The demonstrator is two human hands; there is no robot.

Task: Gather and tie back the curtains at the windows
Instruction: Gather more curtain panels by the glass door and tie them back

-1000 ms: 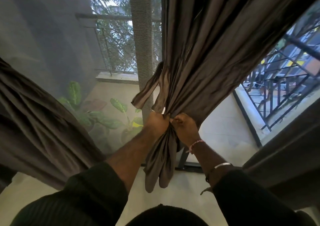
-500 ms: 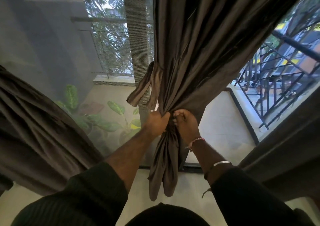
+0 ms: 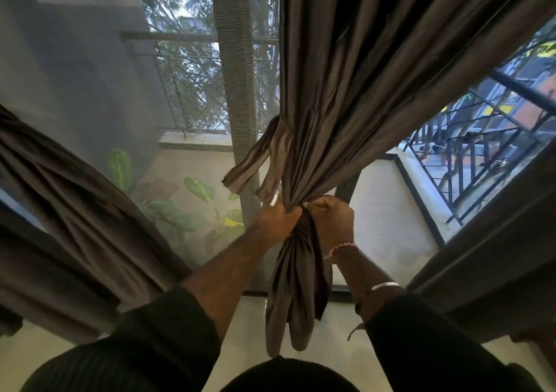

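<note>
Nearest the camera, my two dark sleeves enter from 6 o'clock, forearms bare and reaching forward. The right wrist carries a pink thread band and, lower on the forearm, a metal bangle.

Just past centre, both hands meet on the middle curtain. My left hand is curled tight round the gathered cloth, knuckles toward me. My right hand is likewise curled on the same bunch, fingers closed over the fabric, touching the left hand at the knuckles. Below the grip the gathered tail hangs straight down toward 6 o'clock in several folds. Above the grip the cloth fans out and rises toward 12 and 1 o'clock.

Just beyond my left hand, at 11 o'clock of it, two flat fabric tie strips hang loose from the curtain's edge; neither hand holds them.

At 9 o'clock a second dark curtain sweeps across. At 3 to 4 o'clock a third dark panel lines the edge.

Farther out: a mesh screen, a leafy plant behind it, a grey post, a balcony floor, black railings, and trees at 12 o'clock.
</note>
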